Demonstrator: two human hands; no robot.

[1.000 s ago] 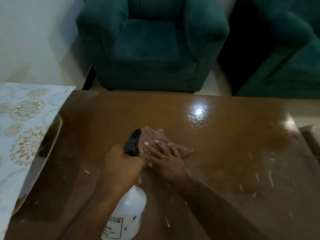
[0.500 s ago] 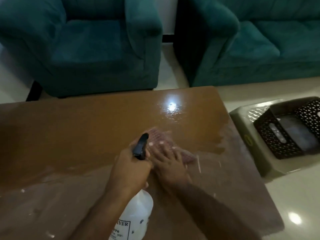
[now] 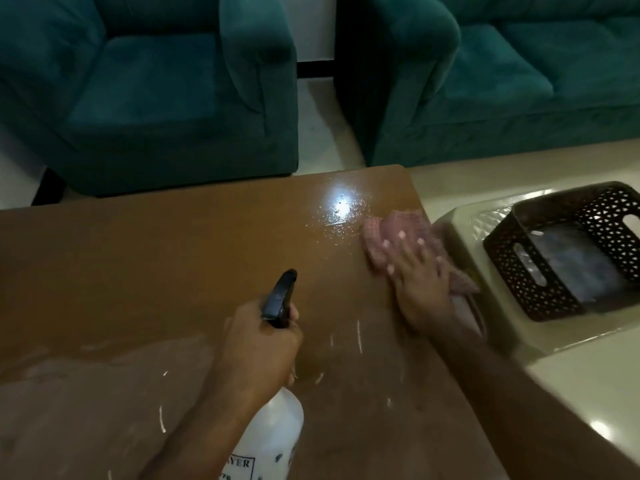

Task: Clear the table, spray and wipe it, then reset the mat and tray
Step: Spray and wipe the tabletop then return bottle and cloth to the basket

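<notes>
The brown wooden table (image 3: 156, 265) fills the lower left, its far right part wet and shiny. My left hand (image 3: 259, 344) grips the neck of a white spray bottle (image 3: 270, 434) with a black nozzle pointing away from me. My right hand (image 3: 419, 282) lies flat, fingers spread, pressing a pink checked cloth (image 3: 391, 226) onto the table at its right edge. Part of the cloth hangs over that edge.
A beige plastic stool (image 3: 460, 223) stands on the floor right of the table, carrying a dark perforated basket (image 3: 519, 271). A teal armchair (image 3: 145, 84) and a teal sofa (image 3: 502, 81) stand beyond the table. Pale scratches mark the table's near side.
My right hand has slid the cloth from the table's middle to its right edge. The view has swung right, so the patterned mat at the left is out of sight.
</notes>
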